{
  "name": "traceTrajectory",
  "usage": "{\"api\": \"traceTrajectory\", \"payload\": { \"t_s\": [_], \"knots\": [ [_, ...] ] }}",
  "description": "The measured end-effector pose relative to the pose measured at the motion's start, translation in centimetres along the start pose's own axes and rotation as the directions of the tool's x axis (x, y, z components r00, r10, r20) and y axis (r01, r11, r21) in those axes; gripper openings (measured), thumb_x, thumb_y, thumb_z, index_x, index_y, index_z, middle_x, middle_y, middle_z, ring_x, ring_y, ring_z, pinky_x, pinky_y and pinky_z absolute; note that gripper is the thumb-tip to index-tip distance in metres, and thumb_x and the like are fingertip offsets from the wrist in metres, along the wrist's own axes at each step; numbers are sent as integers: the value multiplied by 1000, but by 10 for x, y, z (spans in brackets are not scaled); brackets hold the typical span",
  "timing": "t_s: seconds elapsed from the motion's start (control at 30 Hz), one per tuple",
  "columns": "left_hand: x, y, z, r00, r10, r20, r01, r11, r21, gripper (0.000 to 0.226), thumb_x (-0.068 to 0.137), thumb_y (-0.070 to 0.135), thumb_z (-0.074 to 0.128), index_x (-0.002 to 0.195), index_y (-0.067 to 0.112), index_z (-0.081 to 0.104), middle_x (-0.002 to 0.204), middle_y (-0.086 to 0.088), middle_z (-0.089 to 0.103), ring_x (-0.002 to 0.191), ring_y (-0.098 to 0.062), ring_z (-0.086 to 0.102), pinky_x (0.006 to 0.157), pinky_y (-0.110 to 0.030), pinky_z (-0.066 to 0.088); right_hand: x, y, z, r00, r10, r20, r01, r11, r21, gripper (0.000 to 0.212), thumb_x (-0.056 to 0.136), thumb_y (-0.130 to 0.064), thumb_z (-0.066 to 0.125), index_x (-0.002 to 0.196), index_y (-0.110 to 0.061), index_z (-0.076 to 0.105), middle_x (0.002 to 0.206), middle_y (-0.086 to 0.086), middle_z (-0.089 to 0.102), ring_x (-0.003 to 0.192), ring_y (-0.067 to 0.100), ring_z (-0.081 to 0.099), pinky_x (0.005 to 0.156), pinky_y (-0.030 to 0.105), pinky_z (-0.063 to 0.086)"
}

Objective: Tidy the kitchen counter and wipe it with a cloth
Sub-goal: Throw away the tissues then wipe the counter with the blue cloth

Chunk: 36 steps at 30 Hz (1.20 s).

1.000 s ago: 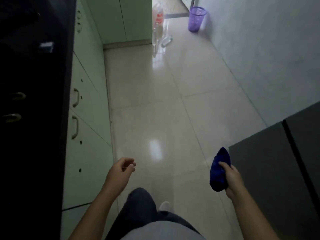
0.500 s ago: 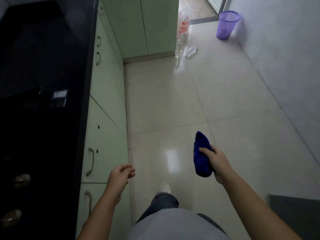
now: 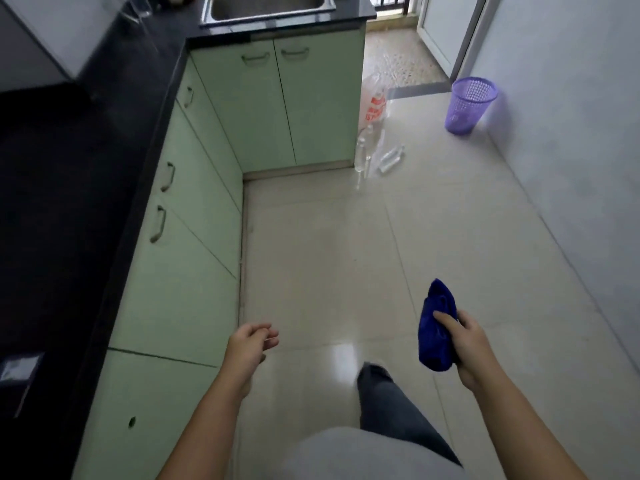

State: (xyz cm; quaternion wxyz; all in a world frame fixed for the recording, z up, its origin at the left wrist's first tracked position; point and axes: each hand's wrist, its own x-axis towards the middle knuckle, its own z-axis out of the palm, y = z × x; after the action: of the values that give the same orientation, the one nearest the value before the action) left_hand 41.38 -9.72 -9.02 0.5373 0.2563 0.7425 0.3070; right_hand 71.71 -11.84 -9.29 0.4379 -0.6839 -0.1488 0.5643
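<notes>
My right hand (image 3: 465, 344) grips a bunched dark blue cloth (image 3: 434, 323) in front of me, above the tiled floor. My left hand (image 3: 247, 346) hangs loosely curled with nothing in it, next to the green cabinet fronts. The black kitchen counter (image 3: 69, 202) runs along the left and turns at the far end, where a steel sink (image 3: 266, 8) is set into it. A small dark packet (image 3: 17, 367) lies on the counter near me.
Pale green cabinets (image 3: 187, 271) stand under the counter. On the floor at the far end are a plastic bag (image 3: 374, 102), clear bottles (image 3: 389, 159) and a purple mesh bin (image 3: 471, 103). A grey wall (image 3: 571, 133) bounds the right side.
The view has moved forward and lifted: the sink and the counter corner have come into sight, and the dark appliance at the right has dropped out. Both hands keep their poses.
</notes>
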Motion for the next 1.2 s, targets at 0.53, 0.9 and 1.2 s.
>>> {"api": "traceTrajectory", "payload": {
  "t_s": [0.53,0.9,1.2],
  "knots": [
    [154,160,-53,871,162,-464,-169,985,29,18,89,8,49,90,24,58,93,-1,66,95,-21,63,82,-31,46,214,-217,302,876,54,480,131,930,-344,34,88,-18,57,121,-13,50,102,10,63,85,25,61,61,33,49],
    [296,258,-138,800,-27,-599,-167,950,-265,25,90,7,45,82,27,58,91,0,63,91,-18,60,74,-27,45,261,-287,555,683,73,726,445,747,-494,24,89,-17,57,112,-20,52,98,-1,63,83,18,62,62,29,52],
    [371,308,-182,574,-30,-818,14,1000,-27,24,89,15,52,113,12,57,111,2,55,105,-14,52,86,-26,41,305,-299,714,422,141,896,700,577,-421,25,85,-16,62,95,-38,53,98,1,65,91,25,64,82,46,54]
  ]
}}
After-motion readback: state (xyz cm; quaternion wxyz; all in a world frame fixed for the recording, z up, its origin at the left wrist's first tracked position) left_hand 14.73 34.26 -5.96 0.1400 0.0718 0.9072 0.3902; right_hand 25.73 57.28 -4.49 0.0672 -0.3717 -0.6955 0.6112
